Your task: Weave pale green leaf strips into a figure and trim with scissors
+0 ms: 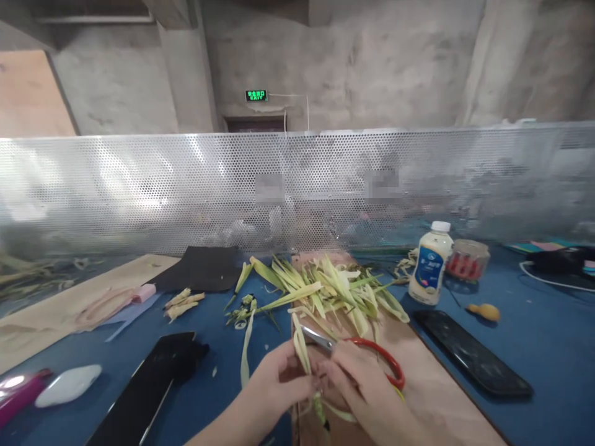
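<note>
My left hand is closed on a pale corn husk strip, which rises above the thumb and fingers. Below the fingers hangs a thin greenish piece with a dark tip. My right hand meets the left, its fingertips pinched at the lower end of the strip. Red-handled scissors lie under or behind that hand, blades toward the upper left; whether it also grips them I cannot tell. Beyond both hands, a loose pile of corn husks spreads over a brown board.
On the blue tabletop, a black phone, a milk-drink bottle, a jar and a small yellow-brown object stand right. Left lie a black device and a white object. A perforated metal panel runs behind.
</note>
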### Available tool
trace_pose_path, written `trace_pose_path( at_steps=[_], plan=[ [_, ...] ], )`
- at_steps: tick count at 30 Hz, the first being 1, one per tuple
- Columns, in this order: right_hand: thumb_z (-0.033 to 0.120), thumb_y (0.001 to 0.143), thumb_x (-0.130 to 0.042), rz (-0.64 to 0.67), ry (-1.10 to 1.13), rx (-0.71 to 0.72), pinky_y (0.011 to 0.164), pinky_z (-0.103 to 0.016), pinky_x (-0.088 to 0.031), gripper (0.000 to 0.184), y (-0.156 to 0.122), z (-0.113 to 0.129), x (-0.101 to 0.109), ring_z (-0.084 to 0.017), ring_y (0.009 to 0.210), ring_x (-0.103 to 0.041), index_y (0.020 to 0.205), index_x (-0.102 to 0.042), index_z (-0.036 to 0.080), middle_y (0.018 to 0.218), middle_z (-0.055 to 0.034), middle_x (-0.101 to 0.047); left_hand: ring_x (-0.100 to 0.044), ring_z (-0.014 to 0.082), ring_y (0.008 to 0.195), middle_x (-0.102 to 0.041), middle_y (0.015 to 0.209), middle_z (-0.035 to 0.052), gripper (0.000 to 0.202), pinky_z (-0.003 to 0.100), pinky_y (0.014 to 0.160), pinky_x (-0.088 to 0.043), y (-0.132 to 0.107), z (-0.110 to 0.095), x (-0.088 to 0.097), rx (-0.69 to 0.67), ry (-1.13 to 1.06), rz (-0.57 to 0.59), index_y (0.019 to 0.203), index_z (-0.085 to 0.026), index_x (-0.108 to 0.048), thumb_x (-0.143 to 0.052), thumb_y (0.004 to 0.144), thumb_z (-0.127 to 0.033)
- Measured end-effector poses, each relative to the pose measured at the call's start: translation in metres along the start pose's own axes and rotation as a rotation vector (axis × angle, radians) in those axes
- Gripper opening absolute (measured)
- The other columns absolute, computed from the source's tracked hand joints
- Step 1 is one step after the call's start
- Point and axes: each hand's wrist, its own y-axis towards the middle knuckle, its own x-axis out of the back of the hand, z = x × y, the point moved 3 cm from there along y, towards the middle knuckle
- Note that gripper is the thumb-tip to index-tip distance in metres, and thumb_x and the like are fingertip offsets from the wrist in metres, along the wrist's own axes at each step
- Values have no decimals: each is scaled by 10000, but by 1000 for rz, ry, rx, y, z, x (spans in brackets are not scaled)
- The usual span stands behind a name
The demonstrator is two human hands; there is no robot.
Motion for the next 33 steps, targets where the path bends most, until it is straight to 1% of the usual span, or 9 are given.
trace_pose_path(
  at_steps=[2,4,7,9,12,17,20,27,33],
  plan=[
    [310,814,-475,47,151,-90,674,-276,-415,109,-1,-3,1,-155,754,-533,812,-507,206,795,-2,-569,-534,110,634,-606,683,7,193,210,611,-381,2,0,3,-17,8,-45,705,-137,-573,-706,574,-185],
    [311,743,-582,100,326,-148,697,-256,-429,230,-2,-5,2,-155,821,-544,953,-518,242,873,12,-581,-526,105,609,-602,670,1,211,205,586,-373,3,0,4,-25,-2,-59,705,-143,-562,-710,563,-191],
    [247,731,-597,106,423,-165,711,-238,-430,209,0,-4,4,-144,827,-552,937,-559,252,865,19,-592,-552,134,682,-620,721,13,218,225,631,-384,3,-2,3,9,-16,-53,767,-154,-564,-688,592,-192],
    [198,743,-575,100,412,-124,716,-234,-420,129,2,-1,4,-134,799,-554,866,-582,236,832,20,-601,-558,151,743,-630,775,29,215,233,662,-382,1,-4,1,30,-7,-49,793,-150,-566,-673,608,-179],
    [179,757,-545,91,371,-78,701,-234,-410,37,2,1,2,-126,747,-550,754,-565,210,771,23,-598,-541,121,687,-615,727,7,164,213,633,-367,-1,-6,1,45,11,-28,754,-150,-555,-655,624,-153],
    [171,764,-506,78,283,-179,594,-221,-383,72,0,0,0,-121,665,-522,703,-530,200,697,30,-567,-526,116,678,-603,733,-4,171,212,617,-360,-2,-3,7,89,71,-72,808,-168,-538,-618,657,-152],
    [212,781,-494,102,267,-213,555,-215,-358,99,-1,1,-1,-116,626,-497,684,-509,191,648,33,-535,-533,128,697,-609,770,13,188,224,620,-367,-3,-3,6,108,108,-45,846,-166,-541,-607,670,-168],
    [310,838,-424,107,173,-190,556,-224,-343,219,-3,0,-2,-117,612,-471,654,-447,193,624,34,-488,-503,108,648,-593,733,19,140,212,593,-364,-7,-11,-1,115,147,-10,838,-143,-585,-544,742,-236],
    [337,867,-374,131,109,-135,542,-221,-327,269,-3,2,-3,-106,589,-453,646,-416,189,619,33,-469,-549,139,781,-616,841,28,216,229,688,-394,-5,-5,3,155,105,-13,847,-169,-547,-643,657,-201]
  ],
)
